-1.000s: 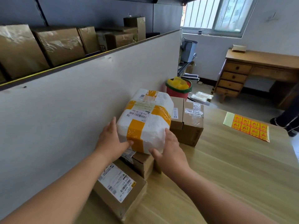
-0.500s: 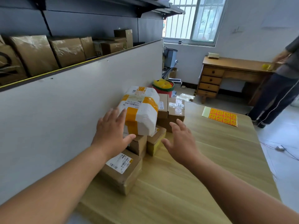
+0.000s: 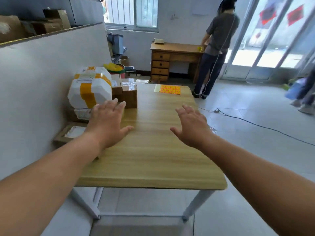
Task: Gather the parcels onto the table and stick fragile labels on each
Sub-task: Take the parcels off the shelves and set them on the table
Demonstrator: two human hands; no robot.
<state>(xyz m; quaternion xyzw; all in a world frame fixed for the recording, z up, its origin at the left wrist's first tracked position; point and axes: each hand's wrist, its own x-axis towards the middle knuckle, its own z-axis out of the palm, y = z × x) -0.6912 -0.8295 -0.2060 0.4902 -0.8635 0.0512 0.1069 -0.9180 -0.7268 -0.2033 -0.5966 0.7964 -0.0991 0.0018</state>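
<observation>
- Both hands are empty. The left hand (image 3: 107, 123) hangs over the table just beside the parcel stack, fingers straight and spread. The right hand (image 3: 190, 126) hangs over the right half of the top, fingers loosely spread.
- The parcels sit at the far left of the table (image 3: 153, 159), against the partition (image 3: 42, 74). A white parcel (image 3: 90, 89) banded in orange tape rests on smaller boxes, two brown cartons (image 3: 128, 94) stand just beside it, and a flat carton (image 3: 71, 132) lies nearer us.
- The left hand partly hides the lower boxes, so we cannot count them with confidence.
- We judge gathering to be well along and labelling not yet begun: no fragile label shows on any visible parcel face.
- We recommend first bringing the label sheet (image 3: 167, 89) near the parcels. It lies at the far end of the table, well apart from the stack.
- We advise lifting the white parcel down before labelling, because it appears wider than its base and could tip.
- We advise steadying each parcel with one hand and pressing the label onto a flat face clear of the barcode. The white parcel's wrinkled wrap will likely need firm smoothing.
- Surface: a light wood-grain top on white legs.
- Room: a shelf of cartons (image 3: 34, 26) stands behind the partition and a wooden desk (image 3: 170, 57) near the window. A person (image 3: 216, 45) stands at the desk, and a cable (image 3: 255, 123) crosses the tiled floor.
</observation>
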